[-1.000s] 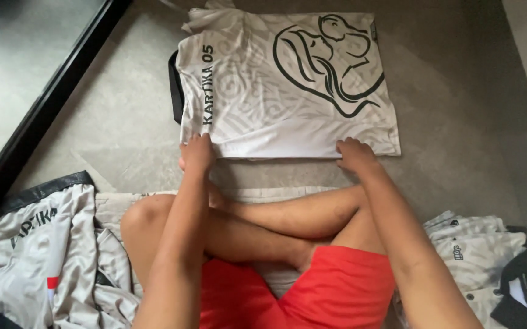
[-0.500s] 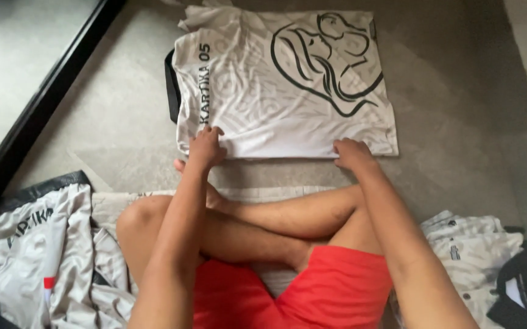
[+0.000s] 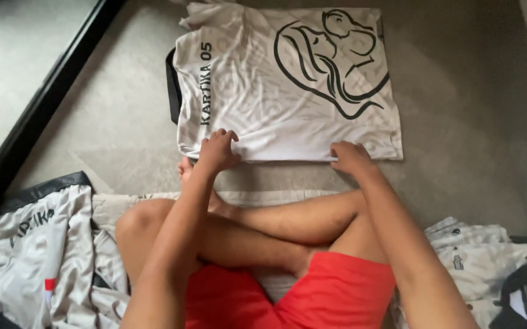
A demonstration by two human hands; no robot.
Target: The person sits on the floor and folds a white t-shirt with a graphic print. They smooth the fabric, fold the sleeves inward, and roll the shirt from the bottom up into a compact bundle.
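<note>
While I sit cross-legged on the grey carpet (image 3: 470,122), seen from the camera on my head, both my hands rest on the near hem of a white jersey (image 3: 263,103) laid flat in front of my knees. My left hand (image 3: 217,151) sits at the hem's left corner, fingers (image 3: 221,135) curled and close together over the edge, seemingly gripping the cloth, though I cannot tell whether the thumb is under it. My right hand (image 3: 350,157) lies toward the hem's right end, fingers pressed together and flat on the fabric, pinning it so the edge stays straight. Just beyond my fingertips the jersey spreads out with its black line drawing (image 3: 333,61) facing up, a dark sleeve edge (image 3: 172,85) poking out left of my left fingers. It lies smoothed and squared, likely so both corners can be taken evenly.

Behind my left wrist, near my thigh, a heap of similar white jerseys (image 3: 32,244) lies crumpled; behind my right forearm sits another pile of white garments (image 3: 476,256). My red shorts (image 3: 312,292) fill the bottom, and a black frame (image 3: 44,116) runs diagonally well left of my fingers.
</note>
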